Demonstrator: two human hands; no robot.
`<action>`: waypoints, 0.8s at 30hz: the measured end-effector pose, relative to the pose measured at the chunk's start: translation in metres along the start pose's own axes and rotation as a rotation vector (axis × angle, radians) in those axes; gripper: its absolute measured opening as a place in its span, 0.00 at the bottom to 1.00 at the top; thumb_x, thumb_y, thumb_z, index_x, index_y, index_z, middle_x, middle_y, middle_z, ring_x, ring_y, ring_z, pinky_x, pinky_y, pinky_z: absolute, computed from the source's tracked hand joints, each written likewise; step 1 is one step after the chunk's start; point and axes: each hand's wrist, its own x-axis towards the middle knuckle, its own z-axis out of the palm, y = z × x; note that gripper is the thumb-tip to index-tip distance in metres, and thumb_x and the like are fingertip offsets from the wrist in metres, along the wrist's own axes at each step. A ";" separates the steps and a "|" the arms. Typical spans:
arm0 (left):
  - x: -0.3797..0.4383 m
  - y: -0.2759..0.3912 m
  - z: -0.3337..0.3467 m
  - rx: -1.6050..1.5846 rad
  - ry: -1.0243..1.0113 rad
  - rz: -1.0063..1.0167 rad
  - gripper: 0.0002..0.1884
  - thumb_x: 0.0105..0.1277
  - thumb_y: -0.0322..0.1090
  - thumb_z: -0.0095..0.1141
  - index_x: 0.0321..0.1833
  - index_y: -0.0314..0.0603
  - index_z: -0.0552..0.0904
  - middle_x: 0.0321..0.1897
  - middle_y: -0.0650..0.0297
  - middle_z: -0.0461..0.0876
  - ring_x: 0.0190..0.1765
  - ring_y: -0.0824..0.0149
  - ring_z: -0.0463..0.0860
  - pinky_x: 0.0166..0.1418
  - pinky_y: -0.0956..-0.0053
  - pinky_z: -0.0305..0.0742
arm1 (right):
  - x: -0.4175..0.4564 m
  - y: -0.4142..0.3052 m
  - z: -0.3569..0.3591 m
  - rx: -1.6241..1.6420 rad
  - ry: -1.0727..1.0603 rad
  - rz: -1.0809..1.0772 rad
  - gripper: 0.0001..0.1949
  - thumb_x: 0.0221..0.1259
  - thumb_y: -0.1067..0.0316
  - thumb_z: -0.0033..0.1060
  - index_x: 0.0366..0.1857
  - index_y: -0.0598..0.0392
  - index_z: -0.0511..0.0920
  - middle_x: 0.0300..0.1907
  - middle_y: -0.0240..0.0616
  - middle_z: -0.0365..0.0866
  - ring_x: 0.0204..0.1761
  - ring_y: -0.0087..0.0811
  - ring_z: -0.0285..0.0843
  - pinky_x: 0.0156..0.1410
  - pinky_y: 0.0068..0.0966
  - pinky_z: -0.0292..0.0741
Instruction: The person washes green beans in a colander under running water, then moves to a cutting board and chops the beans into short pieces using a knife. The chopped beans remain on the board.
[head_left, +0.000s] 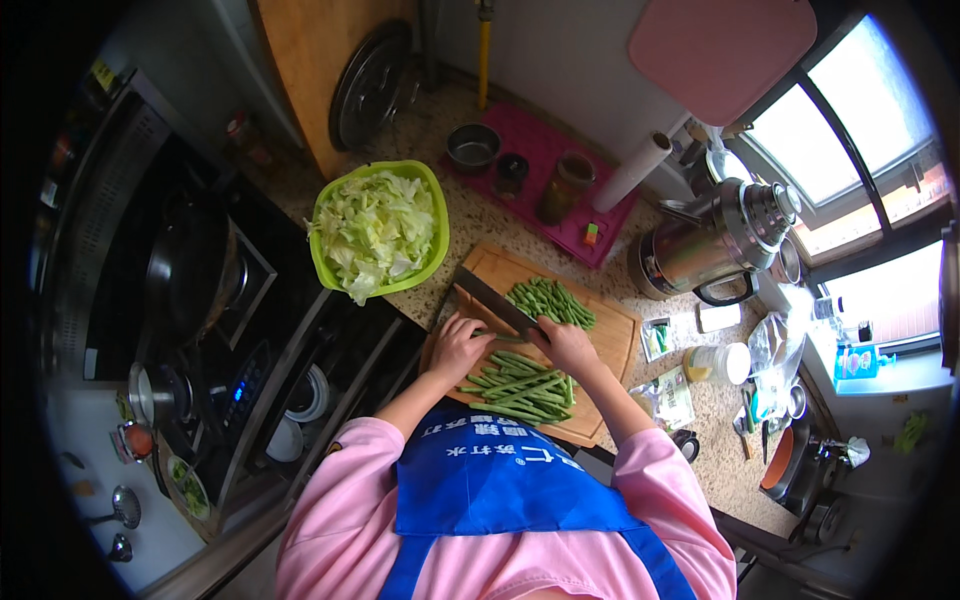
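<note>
My right hand (568, 346) grips the handle of a wide-bladed kitchen knife (491, 300), whose blade reaches to the upper left across a wooden cutting board (619, 346). Under the fingers of my left hand (459, 346) lie green bean pods (508, 337), held down on the board just below the blade. A pile of short cut green beans (551, 301) sits on the far side of the knife. Nearer to me is a heap of long whole green beans (521, 388). The blade hides part of the board and the beans beneath it.
A lime-green basin (441, 247) full of torn lettuce (379, 225) stands at the board's upper left. Beyond the board is a pink mat (517, 127) with jars; a steel thermos jug (697, 240) stands right of it. A gas stove with a wok (187, 270) is at left.
</note>
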 end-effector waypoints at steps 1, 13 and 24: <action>-0.004 0.000 0.001 -0.004 -0.024 -0.032 0.10 0.56 0.25 0.60 0.40 0.45 0.87 0.40 0.63 0.81 0.48 0.59 0.79 0.54 0.65 0.76 | -0.003 -0.003 -0.008 0.003 -0.018 0.004 0.12 0.67 0.57 0.56 0.31 0.53 0.73 0.18 0.48 0.77 0.23 0.53 0.78 0.29 0.46 0.74; -0.009 0.004 0.020 -0.113 0.007 -0.111 0.12 0.53 0.22 0.60 0.40 0.42 0.86 0.39 0.63 0.82 0.47 0.59 0.80 0.50 0.67 0.78 | -0.001 -0.007 0.014 -0.005 0.030 0.031 0.13 0.66 0.55 0.56 0.30 0.53 0.72 0.18 0.50 0.77 0.24 0.53 0.79 0.30 0.48 0.75; -0.010 0.000 0.023 -0.134 -0.050 -0.132 0.11 0.55 0.23 0.57 0.41 0.40 0.86 0.42 0.61 0.80 0.49 0.57 0.80 0.51 0.66 0.77 | -0.025 -0.007 0.001 -0.053 0.057 -0.016 0.13 0.65 0.56 0.57 0.28 0.54 0.72 0.18 0.48 0.77 0.22 0.53 0.78 0.28 0.48 0.75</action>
